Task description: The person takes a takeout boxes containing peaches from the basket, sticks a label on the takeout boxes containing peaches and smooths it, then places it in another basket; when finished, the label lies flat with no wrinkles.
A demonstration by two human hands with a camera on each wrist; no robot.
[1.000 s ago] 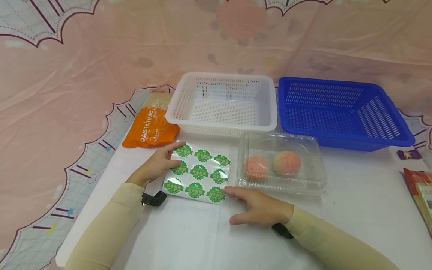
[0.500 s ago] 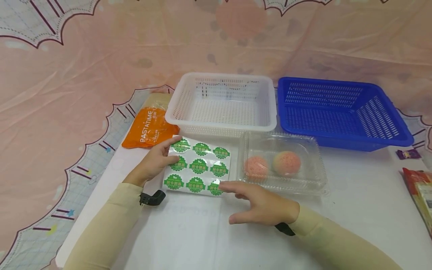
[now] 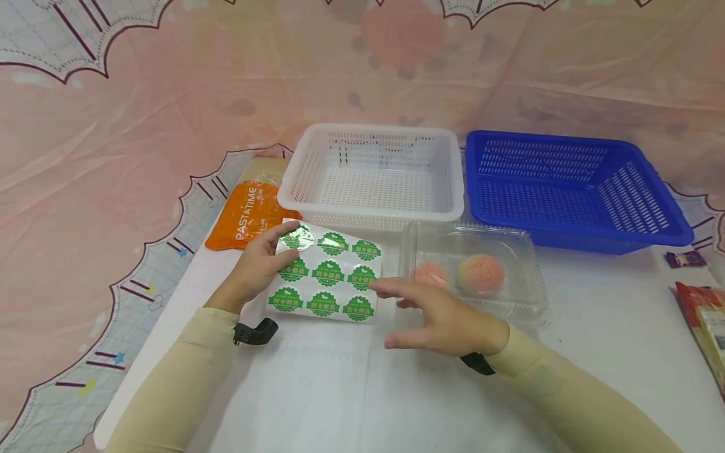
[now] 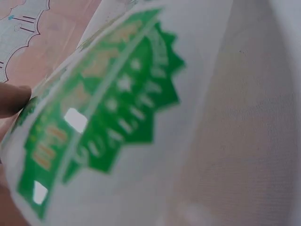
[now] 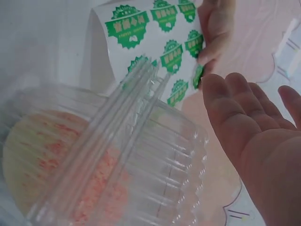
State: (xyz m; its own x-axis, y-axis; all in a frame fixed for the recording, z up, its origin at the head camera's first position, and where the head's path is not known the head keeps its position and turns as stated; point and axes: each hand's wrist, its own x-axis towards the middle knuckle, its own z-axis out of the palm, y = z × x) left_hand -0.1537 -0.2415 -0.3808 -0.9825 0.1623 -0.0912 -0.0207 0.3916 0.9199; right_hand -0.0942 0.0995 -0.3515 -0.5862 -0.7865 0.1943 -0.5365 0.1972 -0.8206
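A white sheet of round green stickers (image 3: 326, 274) is held by its left edge in my left hand (image 3: 249, 270), thumb on the printed face. It is raised at a slant in the head view, and one green sticker (image 4: 117, 94) fills much of the left wrist view. My right hand (image 3: 450, 318) has its fingers extended, the fingertips right at the sheet's right edge. Just behind that hand is a clear plastic clamshell box (image 3: 442, 242) with two pink, crumbly-looking balls (image 3: 481, 275) inside. The right hand overlaps the box's near left corner in the head view.
Behind the sheet stands a white plastic basket (image 3: 370, 211), with a blue basket (image 3: 589, 236) to its right. An orange PASTATIME packet (image 3: 243, 217) leans at the left. A small purple packet (image 3: 685, 258) and a red packet (image 3: 699, 314) lie on the far right.
The sticker sheet has come up and slightly left in my left hand, its tilt steeper. My right hand has moved up along the sheet's right edge from its lower corner.
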